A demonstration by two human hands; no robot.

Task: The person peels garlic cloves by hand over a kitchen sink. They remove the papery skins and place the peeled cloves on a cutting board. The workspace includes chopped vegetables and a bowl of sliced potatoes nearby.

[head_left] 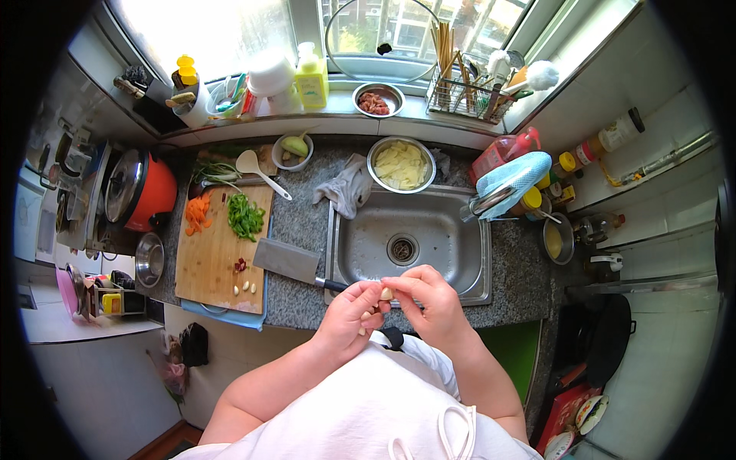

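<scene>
Both hands meet in front of the sink's near edge. My left hand [351,315] grips several garlic cloves [364,322], some tucked under its fingers. One clove [386,294] sits at the left fingertips, where the thumb and finger of my right hand [428,299] pinch at it. Just left of the hands, a cleaver [290,259] lies across the counter, its handle end hidden behind my left hand. On the bamboo cutting board [201,264] are peeled garlic cloves [245,286], dried red chili pieces [240,265], chopped green pepper [245,217] and sliced carrot [198,214].
A steel sink [374,253] lies ahead, with a bowl of sliced potato [401,165] behind it and a grey rag [351,184] at its corner. A red rice cooker [152,187] stands left. On the sill is a bowl of raw meat [374,103]. A wok [612,339] stands right.
</scene>
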